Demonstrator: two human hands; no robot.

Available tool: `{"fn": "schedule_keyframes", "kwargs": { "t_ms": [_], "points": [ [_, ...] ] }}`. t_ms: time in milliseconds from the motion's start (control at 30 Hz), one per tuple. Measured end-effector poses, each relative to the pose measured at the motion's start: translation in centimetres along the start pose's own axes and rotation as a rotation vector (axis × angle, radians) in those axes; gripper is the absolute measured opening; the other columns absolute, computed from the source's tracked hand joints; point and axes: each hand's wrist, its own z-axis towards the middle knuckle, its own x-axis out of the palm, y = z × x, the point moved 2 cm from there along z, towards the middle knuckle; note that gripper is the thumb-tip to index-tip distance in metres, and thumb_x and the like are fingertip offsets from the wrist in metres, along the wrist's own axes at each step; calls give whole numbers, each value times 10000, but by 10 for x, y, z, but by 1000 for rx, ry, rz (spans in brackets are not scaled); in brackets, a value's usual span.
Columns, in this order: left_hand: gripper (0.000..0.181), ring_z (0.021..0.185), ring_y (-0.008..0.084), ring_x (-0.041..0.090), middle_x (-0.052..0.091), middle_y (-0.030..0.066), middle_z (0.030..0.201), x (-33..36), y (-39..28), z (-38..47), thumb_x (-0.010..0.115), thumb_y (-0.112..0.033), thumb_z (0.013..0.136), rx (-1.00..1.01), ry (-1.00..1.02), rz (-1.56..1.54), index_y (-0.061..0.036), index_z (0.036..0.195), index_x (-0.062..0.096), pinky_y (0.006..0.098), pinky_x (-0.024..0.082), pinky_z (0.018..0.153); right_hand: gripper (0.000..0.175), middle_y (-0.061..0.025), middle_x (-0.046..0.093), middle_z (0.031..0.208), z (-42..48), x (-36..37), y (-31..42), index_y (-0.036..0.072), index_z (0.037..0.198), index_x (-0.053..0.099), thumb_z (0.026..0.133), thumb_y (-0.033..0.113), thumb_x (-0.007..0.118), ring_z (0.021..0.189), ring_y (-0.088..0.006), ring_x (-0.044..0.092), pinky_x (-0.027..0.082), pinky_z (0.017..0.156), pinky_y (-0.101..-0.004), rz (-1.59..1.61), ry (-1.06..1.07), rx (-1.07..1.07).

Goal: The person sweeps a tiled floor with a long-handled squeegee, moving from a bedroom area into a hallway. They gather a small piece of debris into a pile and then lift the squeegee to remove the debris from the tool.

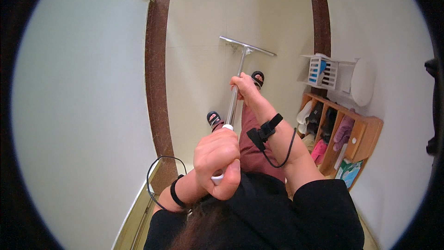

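Both hands grip the pole of a floor squeegee (241, 63). My left hand (218, 161) is wrapped around its white handle end (227, 127), close to my chest. Farther down the metal pole, my right hand (244, 85) has its fingers curled around the shaft. The wide squeegee head (248, 46) lies on the pale tiled floor (197, 76), tilted slightly down to the right. A small patch of dark hair or dirt (234, 46) lies by the left half of the head.
At right a wooden shoe rack (369, 132) holds several slippers and shoes. Beyond it stands a white slatted basket (322, 72) with something blue inside. White walls with dark brown skirting (156, 76) border the floor on both sides. My sandalled feet (213, 118) stand apart.
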Motion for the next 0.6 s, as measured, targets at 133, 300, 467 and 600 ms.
{"fn": "schedule_keyframes", "kwargs": {
  "t_ms": [133, 300, 467, 600],
  "points": [
    [80, 478, 289, 414, 397, 98, 582, -21, -39, -60, 539, 16, 576, -57, 11, 32, -6, 619, 475, 381, 330, 483, 262, -87, 507, 616, -46, 42, -64, 8, 921, 499, 780, 140, 676, 413, -189, 453, 300, 364, -364, 10, 69, 52],
    [133, 489, 273, 495, 494, 96, 597, -25, -77, -111, 631, 9, 612, -74, 75, 38, -32, 623, 505, 358, 389, 469, 233, -92, 493, 568, -108, 68, -122, -25, 824, 503, 758, 128, 665, 377, -199, 432, 270, 353, -370, 80, 47, 87],
    [293, 490, 240, 528, 497, 53, 601, 14, -82, -129, 733, 67, 680, 97, 201, 29, -72, 626, 481, 327, 439, 479, 283, -71, 499, 617, -132, 30, -130, -19, 919, 512, 745, 129, 679, 409, -184, 452, 291, 359, -368, 134, 70, -25],
    [319, 494, 239, 532, 481, 47, 585, 57, -63, -129, 685, 122, 732, 161, 194, 27, -75, 615, 462, 331, 455, 485, 197, -48, 518, 662, -116, -32, -115, 52, 870, 531, 757, 131, 672, 482, -158, 497, 348, 384, -316, 129, -69, -124]
  ]
}}
